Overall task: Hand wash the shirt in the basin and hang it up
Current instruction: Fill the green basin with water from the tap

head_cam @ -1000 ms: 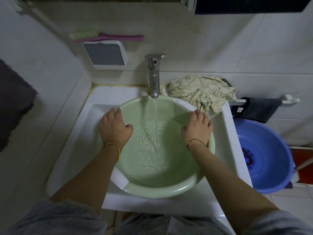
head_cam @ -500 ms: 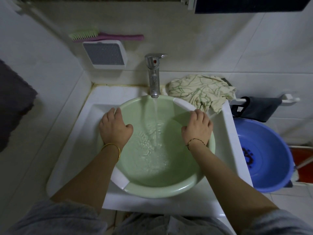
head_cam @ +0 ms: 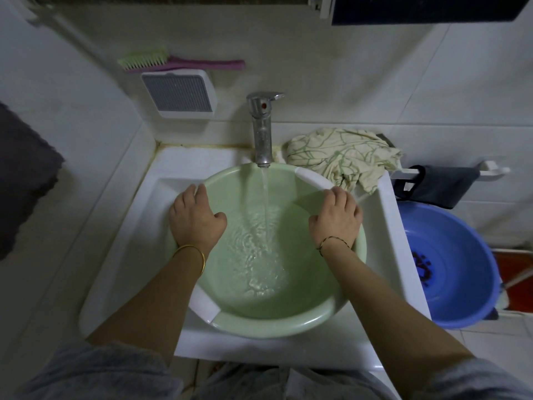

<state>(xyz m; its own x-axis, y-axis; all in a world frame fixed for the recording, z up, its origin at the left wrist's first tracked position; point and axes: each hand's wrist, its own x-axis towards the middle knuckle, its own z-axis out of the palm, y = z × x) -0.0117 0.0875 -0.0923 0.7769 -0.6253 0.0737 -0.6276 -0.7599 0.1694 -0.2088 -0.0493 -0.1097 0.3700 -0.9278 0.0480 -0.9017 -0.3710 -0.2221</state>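
Head view: green plastic basin [head_cam: 274,324] sits in the white sink [head_cam: 121,255], directly under the chrome tap [head_cam: 262,131]. Water stream [head_cam: 266,203] runs into it; the bottom is covered w/ rippling water, depth hard to judge.

L hand [head_cam: 196,217] grips the basin's left rim, thumb inside, fingers over the outer edge w/ tips hidden. R hand [head_cam: 336,217] grips the right rim the same way, next to a white rim pad [head_cam: 314,177]; its fingertips are also out of sight. Hands are well apart, one per side. Gold bangle [head_cam: 191,252] on L wrist, thin cord bracelet [head_cam: 331,241] on R.

Shirt [head_cam: 343,157], cream w/ green line print, lies bunched on the sink's back-right corner, just right of the tap, outside the basin. Crumpled, so collar/sleeves can't be made out.

Blue basin [head_cam: 461,241] is right of the sink and lower, partly hidden by the sink edge, w/ a dark blurry mark at its bottom. Dark cloth [head_cam: 441,186] hangs on a white rail above it. Pink-handled scrub brush [head_cam: 178,60] rests atop a white grilled box [head_cam: 178,92] on the wall. Dark towel [head_cam: 23,174] is cut off at the left edge.
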